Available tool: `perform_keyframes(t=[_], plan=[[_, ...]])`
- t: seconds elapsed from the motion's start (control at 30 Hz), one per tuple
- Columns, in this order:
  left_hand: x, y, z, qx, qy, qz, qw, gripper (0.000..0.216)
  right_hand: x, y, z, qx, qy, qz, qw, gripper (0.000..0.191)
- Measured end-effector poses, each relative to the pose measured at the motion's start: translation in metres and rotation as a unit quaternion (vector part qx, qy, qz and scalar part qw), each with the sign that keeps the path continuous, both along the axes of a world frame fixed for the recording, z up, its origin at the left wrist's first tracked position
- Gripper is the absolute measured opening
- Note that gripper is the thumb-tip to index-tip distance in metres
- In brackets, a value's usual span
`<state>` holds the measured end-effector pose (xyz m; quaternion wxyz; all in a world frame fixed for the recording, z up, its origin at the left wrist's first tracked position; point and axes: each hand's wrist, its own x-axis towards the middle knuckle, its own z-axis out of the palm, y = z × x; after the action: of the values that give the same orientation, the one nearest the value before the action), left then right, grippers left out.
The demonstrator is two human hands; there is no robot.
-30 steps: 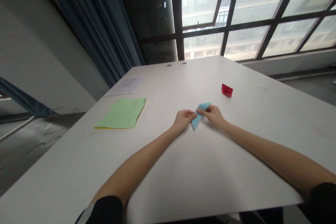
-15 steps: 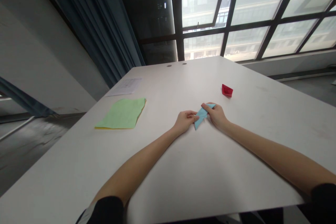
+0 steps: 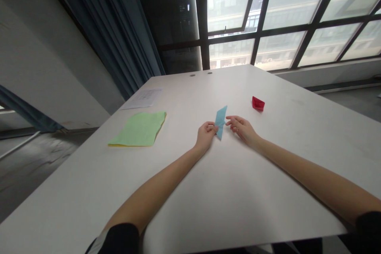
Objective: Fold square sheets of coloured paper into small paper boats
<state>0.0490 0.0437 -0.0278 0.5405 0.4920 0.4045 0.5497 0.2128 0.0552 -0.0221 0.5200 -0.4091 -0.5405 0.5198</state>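
A folded piece of light blue paper [image 3: 220, 119], slanted and pointed at both ends, is pinched near its lower end by my left hand [image 3: 206, 135]. My left thumb lies over the front of the paper. Just to the right of it is my right hand [image 3: 242, 129], its fingers apart and pointing at the paper's edge, holding nothing. Whether a fingertip touches the paper I cannot tell. Beyond my right hand a small red folded paper boat [image 3: 258, 104] rests on the white table [image 3: 190, 190].
A stack of coloured paper sheets [image 3: 139, 129], green on top with yellow beneath, lies left of my hands. Behind it is a printed white sheet [image 3: 143, 98]. Blue curtains [image 3: 119, 27] and a window [image 3: 232, 0] stand past the table's far edge.
My right hand has let go of the blue paper and opened. The left hand has shifted slightly left with the paper, which has turned to stand more upright.
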Motion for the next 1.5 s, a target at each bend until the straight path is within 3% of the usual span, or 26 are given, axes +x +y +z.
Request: perform_keyframes(t=[0.13, 0.23, 0.5, 0.73, 1.0, 1.3, 1.5], plan=[[0.0, 0.001, -0.001, 0.008, -0.009, -0.018, 1.0, 0.035, -0.003, -0.005, -0.002, 0.044, -0.084, 0.07, 0.993, 0.044], [0.002, 0.002, -0.001, 0.023, -0.006, -0.031, 0.999, 0.035, -0.001, -0.004, -0.002, 0.084, -0.148, 0.053, 0.984, 0.032], [-0.006, 0.008, 0.003, 0.039, 0.048, 0.152, 0.986, 0.024, 0.016, 0.002, 0.022, 0.246, -0.358, 0.016, 0.9, 0.017], [-0.011, 0.005, 0.001, 0.078, 0.146, 0.153, 0.974, 0.021, 0.019, 0.003, 0.02, 0.307, -0.399, 0.029, 0.864, 0.016], [-0.011, 0.0, 0.005, 0.09, 0.192, 0.13, 0.968, 0.021, 0.014, -0.001, 0.036, 0.347, -0.421, 0.061, 0.836, 0.03], [-0.011, 0.0, 0.008, 0.105, 0.211, 0.127, 0.963, 0.012, 0.004, -0.001, 0.059, 0.331, -0.499, 0.139, 0.789, 0.024], [-0.011, -0.001, 0.009, 0.117, 0.226, 0.132, 0.958, 0.009, -0.004, 0.002, 0.069, 0.332, -0.594, 0.161, 0.715, 0.022]])
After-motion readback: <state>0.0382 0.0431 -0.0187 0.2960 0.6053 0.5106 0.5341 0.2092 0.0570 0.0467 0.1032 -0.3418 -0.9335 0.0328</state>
